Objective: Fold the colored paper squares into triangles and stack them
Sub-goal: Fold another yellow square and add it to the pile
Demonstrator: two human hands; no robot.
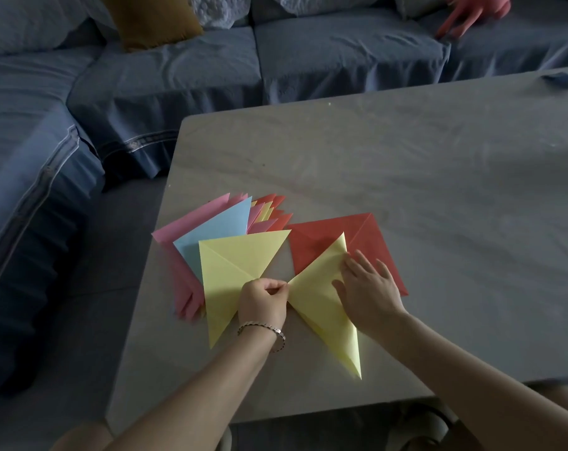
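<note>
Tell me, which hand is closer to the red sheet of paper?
Right. The right hand presses the folded yellow paper, its fingers reaching over the red sheet. The left hand pinches that yellow paper's corner, just left of the red sheet and not over it.

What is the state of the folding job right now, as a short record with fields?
left hand: pinches the yellow triangle's left tip
right hand: flat, pressing the yellow triangle's upper corner
stack: folded papers fanned at left, yellow on top, blue and pink beneath
red sheet: flat, partly under the yellow triangle
table: grey, holds everything
</note>
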